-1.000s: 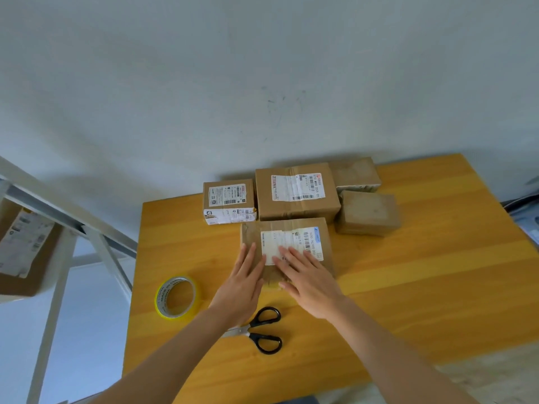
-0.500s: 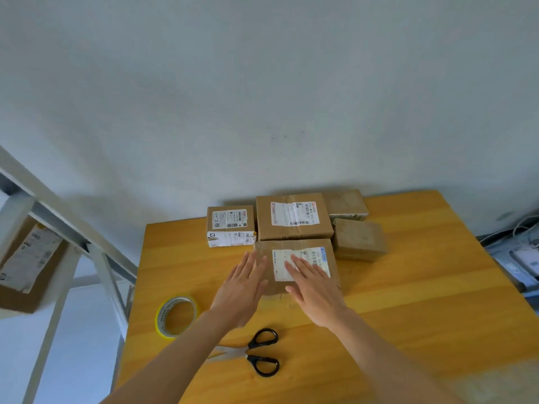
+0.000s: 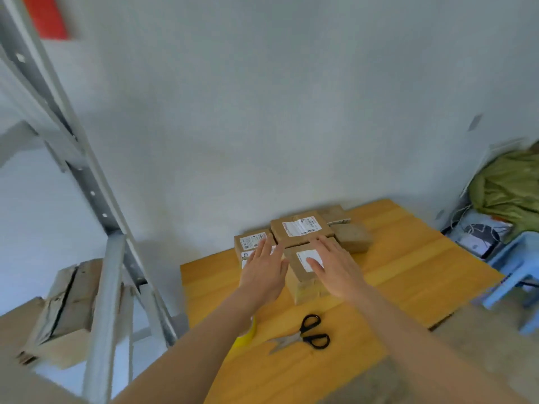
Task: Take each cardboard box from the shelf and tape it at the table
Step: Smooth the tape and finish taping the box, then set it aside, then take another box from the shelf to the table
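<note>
Since a second ago my view has swung up and to the left, so the shelf (image 3: 106, 287) now fills that side, and my hands no longer lie pressed flat side by side on the box.

Far left, a cardboard box (image 3: 67, 310) sits on the shelf, waiting its turn. Next comes the tape roll (image 3: 246, 338), mostly hidden behind my left forearm at the table's (image 3: 408, 275) near left edge. My left hand (image 3: 264, 275) has its fingers straight and together, holding nothing. It is just beside the near box (image 3: 304, 288), and I cannot tell whether it touches the box's side. My right hand (image 3: 335, 268) is spread flat over the right part of that box's top, fingers straight, gripping nothing. The scissors (image 3: 303, 335) lie in front of the box, blades pointing left. Behind it, a large labelled box (image 3: 300, 228) and its neighbours stand against the wall.

I judge this box done and the shelf next. The risks:
- My left forearm passes over the tape roll, which sits near the edge. Swinging towards the shelf could knock it off.
- With my eyes already turning away, a trailing hand could drag the near box out of line.
- Blur hides the shelf box's flaps. If they are loose, a one-handed grab may spill it.
</note>
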`<control>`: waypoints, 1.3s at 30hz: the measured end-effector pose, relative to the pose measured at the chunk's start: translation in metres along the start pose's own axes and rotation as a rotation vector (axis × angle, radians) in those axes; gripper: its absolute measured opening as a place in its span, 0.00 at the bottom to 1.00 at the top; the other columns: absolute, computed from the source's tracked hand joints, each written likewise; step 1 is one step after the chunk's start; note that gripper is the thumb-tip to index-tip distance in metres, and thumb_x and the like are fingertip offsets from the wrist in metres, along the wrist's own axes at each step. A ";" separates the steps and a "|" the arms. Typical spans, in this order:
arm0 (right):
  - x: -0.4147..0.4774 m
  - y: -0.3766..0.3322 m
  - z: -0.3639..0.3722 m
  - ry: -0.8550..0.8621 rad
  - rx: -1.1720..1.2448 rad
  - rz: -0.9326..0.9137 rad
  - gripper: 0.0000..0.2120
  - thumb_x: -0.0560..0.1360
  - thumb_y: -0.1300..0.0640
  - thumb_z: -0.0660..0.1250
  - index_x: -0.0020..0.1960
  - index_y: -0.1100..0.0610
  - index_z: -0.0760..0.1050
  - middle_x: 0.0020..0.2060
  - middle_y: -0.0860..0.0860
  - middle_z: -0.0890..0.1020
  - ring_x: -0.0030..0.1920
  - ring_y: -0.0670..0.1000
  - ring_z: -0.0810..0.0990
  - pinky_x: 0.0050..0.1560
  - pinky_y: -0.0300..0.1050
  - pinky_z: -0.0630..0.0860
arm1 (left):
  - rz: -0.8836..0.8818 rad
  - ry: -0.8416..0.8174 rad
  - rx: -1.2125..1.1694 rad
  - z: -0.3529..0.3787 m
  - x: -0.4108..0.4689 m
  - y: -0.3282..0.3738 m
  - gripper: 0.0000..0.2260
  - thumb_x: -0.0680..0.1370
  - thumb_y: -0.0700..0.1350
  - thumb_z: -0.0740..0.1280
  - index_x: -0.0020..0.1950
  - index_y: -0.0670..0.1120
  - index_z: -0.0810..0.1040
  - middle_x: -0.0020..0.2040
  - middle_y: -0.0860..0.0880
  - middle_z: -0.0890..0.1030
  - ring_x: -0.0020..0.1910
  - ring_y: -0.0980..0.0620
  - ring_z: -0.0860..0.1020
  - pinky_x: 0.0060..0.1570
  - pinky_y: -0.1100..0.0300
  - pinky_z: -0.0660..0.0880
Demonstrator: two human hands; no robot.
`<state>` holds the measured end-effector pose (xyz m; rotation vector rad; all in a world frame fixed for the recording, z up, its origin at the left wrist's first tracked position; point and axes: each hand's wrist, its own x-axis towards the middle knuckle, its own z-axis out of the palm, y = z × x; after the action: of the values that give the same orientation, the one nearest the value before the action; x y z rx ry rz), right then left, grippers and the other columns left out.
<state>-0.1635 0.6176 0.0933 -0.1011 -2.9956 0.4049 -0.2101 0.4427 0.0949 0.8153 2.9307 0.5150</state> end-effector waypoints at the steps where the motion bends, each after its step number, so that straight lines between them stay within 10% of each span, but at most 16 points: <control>1: -0.013 -0.010 -0.007 0.031 0.015 0.018 0.25 0.84 0.47 0.53 0.78 0.53 0.55 0.78 0.50 0.57 0.76 0.50 0.59 0.72 0.47 0.62 | 0.027 0.014 0.003 -0.007 -0.011 0.002 0.23 0.85 0.52 0.47 0.79 0.49 0.49 0.80 0.46 0.47 0.78 0.48 0.45 0.75 0.53 0.49; 23: -0.209 -0.142 -0.062 0.232 0.198 0.049 0.24 0.83 0.48 0.56 0.75 0.57 0.63 0.76 0.51 0.62 0.75 0.53 0.62 0.71 0.50 0.66 | 0.187 0.220 -0.012 -0.087 -0.236 0.016 0.22 0.84 0.51 0.49 0.78 0.51 0.50 0.79 0.46 0.52 0.78 0.47 0.52 0.72 0.51 0.60; 39: -0.314 -0.311 -0.023 -0.006 0.288 -0.289 0.25 0.83 0.49 0.56 0.77 0.55 0.58 0.78 0.49 0.58 0.76 0.51 0.60 0.72 0.46 0.62 | -0.277 0.197 0.107 -0.123 -0.470 -0.068 0.24 0.84 0.53 0.50 0.79 0.51 0.48 0.80 0.47 0.48 0.77 0.45 0.55 0.69 0.48 0.63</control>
<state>0.1347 0.2989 0.1656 0.3530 -2.8561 0.7904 0.1427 0.1110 0.1721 0.3732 3.2025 0.4422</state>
